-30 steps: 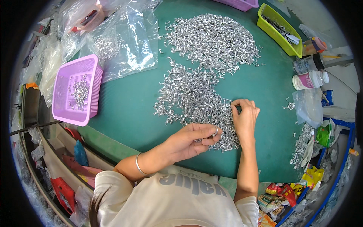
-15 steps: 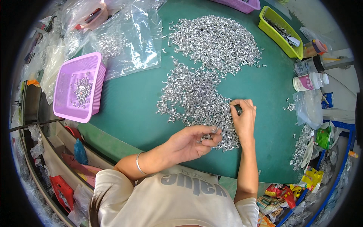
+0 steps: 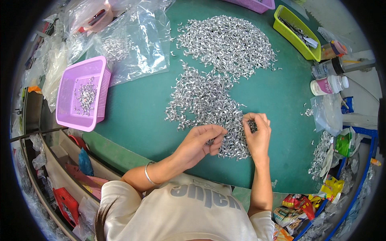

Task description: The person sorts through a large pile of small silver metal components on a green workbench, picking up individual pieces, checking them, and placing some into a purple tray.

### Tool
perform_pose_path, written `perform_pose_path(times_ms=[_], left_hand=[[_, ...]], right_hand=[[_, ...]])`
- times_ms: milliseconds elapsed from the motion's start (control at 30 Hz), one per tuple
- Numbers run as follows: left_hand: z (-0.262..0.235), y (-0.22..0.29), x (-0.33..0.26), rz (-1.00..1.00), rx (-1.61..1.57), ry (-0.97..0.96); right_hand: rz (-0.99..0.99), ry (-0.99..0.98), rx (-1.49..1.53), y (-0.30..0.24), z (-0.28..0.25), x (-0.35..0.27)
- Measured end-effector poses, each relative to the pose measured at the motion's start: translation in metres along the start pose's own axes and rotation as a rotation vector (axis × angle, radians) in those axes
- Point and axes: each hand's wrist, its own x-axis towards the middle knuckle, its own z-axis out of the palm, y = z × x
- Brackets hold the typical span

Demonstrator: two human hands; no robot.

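Small curved silvery metal pieces (image 3: pixel 201 96) lie heaped on the green tabletop, in a near heap that runs into a rounder far heap (image 3: pixel 227 44). Over the lower left side of the near heap is my left hand (image 3: pixel 204 140), its thumb and forefinger pinched and its other fingers curled round some of the metal pieces. At the heap's right edge my right hand (image 3: pixel 257 134) is closed, thumb against forefinger, with metal pieces showing in the hollow of the palm. What the fingertips themselves pinch is too small to make out.
A pink-purple basket (image 3: pixel 64 102) with some metal pieces stands at the left, beside a clear plastic bag (image 3: pixel 140 52). At the back right is a lime-green basket (image 3: pixel 299 42). A white bottle (image 3: pixel 327 85) and scattered pieces (image 3: pixel 321 152) lie along the right edge.
My left hand has turned more palm-down and risen slightly over the heap, its fingers closing. My right hand has shifted a little lower, towards me.
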Motion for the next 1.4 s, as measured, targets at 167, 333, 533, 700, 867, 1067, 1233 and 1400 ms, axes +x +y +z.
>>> perform_pose_path(times_ms=[167, 333, 533, 700, 867, 1067, 1233, 1400], left_hand=[[-0.003, 0.0, 0.001, -0.002, 0.049, -0.039], [0.0, -0.001, 0.007, 0.066, 0.142, -0.018], [-0.002, -0.001, 0.006, 0.098, 0.181, 0.016], [0.011, 0.001, 0.003, 0.115, 0.297, 0.02], [0.014, 0.002, 0.0, 0.088, 0.238, -0.028], [0.018, 0.006, -0.009, 0.024, 0.051, -0.044], [0.013, 0.005, -0.01, -0.123, -0.153, -0.197], [0.016, 0.007, -0.015, -0.157, -0.173, -0.218]], right_hand=[[-0.045, 0.11, -0.041, -0.002, -0.003, 0.009], [-0.13, -0.019, -0.103, -0.005, 0.007, 0.02], [0.271, 0.084, 0.724, -0.014, 0.002, 0.004], [0.362, -0.037, 1.205, -0.033, -0.006, -0.023], [0.283, 0.018, 1.2, -0.046, -0.007, -0.034], [0.356, 0.083, 1.101, -0.06, -0.015, -0.036], [0.202, 0.016, 1.017, -0.059, -0.017, -0.041], [0.219, 0.015, 1.003, -0.062, -0.019, -0.041]])
